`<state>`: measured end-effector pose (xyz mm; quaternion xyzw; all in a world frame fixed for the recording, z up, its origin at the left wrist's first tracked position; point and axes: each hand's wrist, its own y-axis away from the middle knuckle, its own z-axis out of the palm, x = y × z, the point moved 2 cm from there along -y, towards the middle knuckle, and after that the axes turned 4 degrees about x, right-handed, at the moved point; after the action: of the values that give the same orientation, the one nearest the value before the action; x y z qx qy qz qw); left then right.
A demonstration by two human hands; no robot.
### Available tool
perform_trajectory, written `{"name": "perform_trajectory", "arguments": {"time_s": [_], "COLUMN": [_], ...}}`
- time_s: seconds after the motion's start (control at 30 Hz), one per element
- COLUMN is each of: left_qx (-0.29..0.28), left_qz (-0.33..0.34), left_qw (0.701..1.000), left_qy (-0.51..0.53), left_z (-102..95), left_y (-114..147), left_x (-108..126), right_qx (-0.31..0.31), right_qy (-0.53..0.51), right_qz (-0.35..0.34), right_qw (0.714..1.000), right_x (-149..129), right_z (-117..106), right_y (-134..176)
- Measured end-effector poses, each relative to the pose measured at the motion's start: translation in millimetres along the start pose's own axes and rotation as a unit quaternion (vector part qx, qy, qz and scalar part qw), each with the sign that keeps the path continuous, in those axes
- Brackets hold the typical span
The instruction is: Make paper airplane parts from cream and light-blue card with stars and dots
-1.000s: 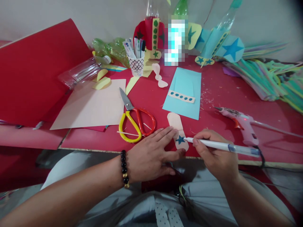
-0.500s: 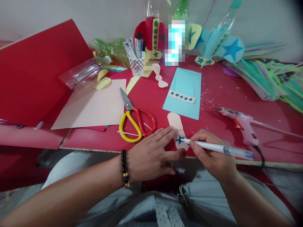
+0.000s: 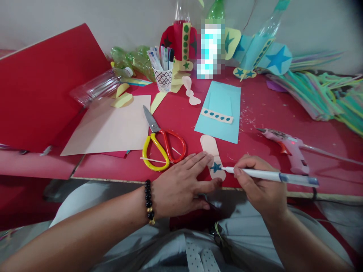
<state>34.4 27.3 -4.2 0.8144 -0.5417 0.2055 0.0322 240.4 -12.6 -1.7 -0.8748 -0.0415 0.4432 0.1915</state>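
A small cream paper strip [image 3: 209, 144] with rounded ends lies at the table's front edge, creased across its middle. On its lower half is a dark blue-green star [image 3: 216, 167]. My left hand [image 3: 184, 181] rests flat with fingers stretched, its fingertips on the strip's left side. My right hand [image 3: 261, 185] is closed around a white pen [image 3: 259, 173] with a blue band, its tip at the star's right side. Just beyond my left hand lie scissors [image 3: 154, 130] with one yellow and one red handle.
A pink glue gun [image 3: 289, 147] with a lit red light lies at right, its cord running off the edge. Ahead is light blue paper [image 3: 218, 130] with a dotted strip. A cup of pens [image 3: 163, 79], decorated bottles and a clear bottle [image 3: 99, 86] stand or lie behind.
My right hand and the pen have shifted to the right, so the pen tip has moved from within the star to its right edge. My left hand stays in place.
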Motion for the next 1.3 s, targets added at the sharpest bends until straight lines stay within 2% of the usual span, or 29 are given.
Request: {"name": "perform_trajectory", "arguments": {"time_s": [0.6,1.3], "left_qx": [0.001,0.000], "left_qz": [-0.003,-0.005], "left_qw": [1.000,1.000], "left_qy": [0.003,0.008], "left_z": [-0.3,-0.7], "left_y": [-0.1,-0.1], "left_x": [0.5,0.3], "right_qx": [-0.017,-0.035], "right_qy": [0.027,0.008], "right_qz": [-0.007,-0.011], "right_qw": [0.999,0.999], "right_x": [-2.5,-2.8], "right_z": [0.6,1.4], "right_y": [-1.5,-1.6]}}
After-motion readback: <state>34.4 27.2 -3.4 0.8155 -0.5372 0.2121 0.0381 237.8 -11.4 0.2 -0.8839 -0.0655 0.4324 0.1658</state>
